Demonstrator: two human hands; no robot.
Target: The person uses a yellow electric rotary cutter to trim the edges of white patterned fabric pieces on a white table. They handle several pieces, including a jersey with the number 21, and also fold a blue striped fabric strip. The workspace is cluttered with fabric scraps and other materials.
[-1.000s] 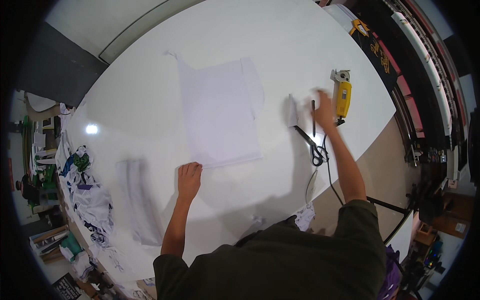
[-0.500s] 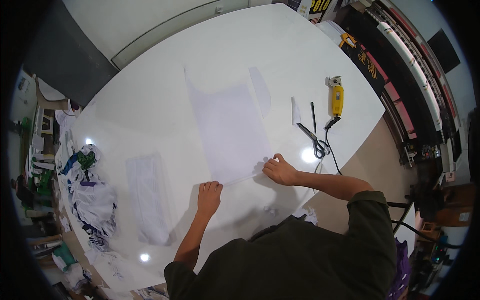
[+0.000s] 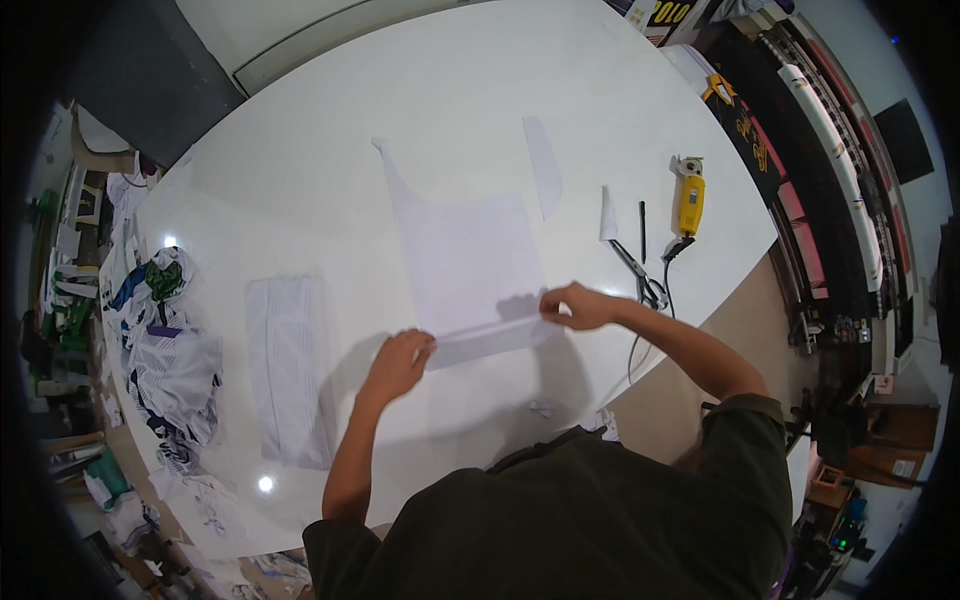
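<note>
A thin, pale white fabric panel (image 3: 470, 255) lies in front of me, with a curved cut at its far end. My left hand (image 3: 398, 365) pinches its near left corner, and my right hand (image 3: 580, 306) pinches the near right corner. Between them the near edge is raised off the table and partly turned over, casting a shadow on the panel. A narrow curved strip (image 3: 543, 168) of the same pale material lies beyond the panel to the right. To the left rests a folded stack of white striped fabric (image 3: 287, 370).
On the right of the white table (image 3: 330, 190) are scissors (image 3: 640, 272), a black pen (image 3: 643, 230), a small white scrap (image 3: 609, 215) and a yellow electric rotary cutter (image 3: 691, 200) with its cord. A heap of patterned cloth (image 3: 175, 365) sits at the left edge. A large printer-like machine (image 3: 830, 150) stands beyond.
Both hands have lifted the panel's near edge off the table and moved slightly away from me. The panel's far end has crumpled a little at its left tip.
</note>
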